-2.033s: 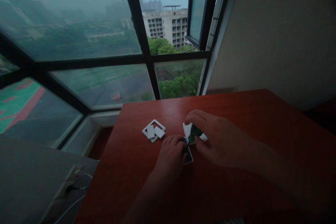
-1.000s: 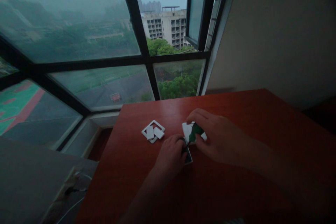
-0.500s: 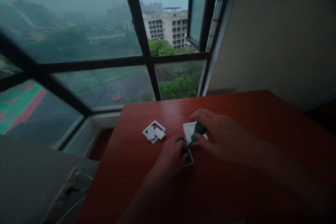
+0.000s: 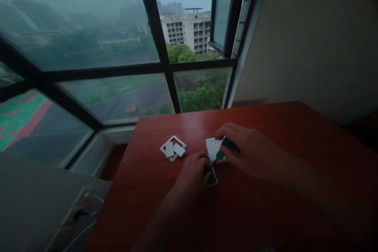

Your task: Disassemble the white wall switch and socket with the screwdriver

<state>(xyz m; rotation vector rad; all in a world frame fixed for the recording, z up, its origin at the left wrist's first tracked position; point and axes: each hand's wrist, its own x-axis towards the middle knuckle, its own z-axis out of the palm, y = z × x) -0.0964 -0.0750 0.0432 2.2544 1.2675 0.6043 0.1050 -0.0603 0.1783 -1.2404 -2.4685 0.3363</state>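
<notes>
A green-handled screwdriver (image 4: 220,155) is gripped in my right hand (image 4: 243,147), its dark shaft slanting down to the left. The tip reaches a dark-backed wall socket with a white edge (image 4: 212,180), lying on the table. My left hand (image 4: 193,173) is closed around the far-left side of that socket, and its fingers hide much of it, the screwdriver tip too. Just behind lies a white socket panel with slots (image 4: 212,148), partly covered by my right hand.
On the reddish-brown table (image 4: 159,193), a white square frame (image 4: 174,139) lies to the left with two small white plates (image 4: 179,150) on it. Windows rise beyond the table's far edge. A cable (image 4: 79,235) hangs at the lower left.
The screwdriver handle has tilted lower to the right, and my right hand's fingers have shifted slightly on it. My left hand and the socket stay in place.
</notes>
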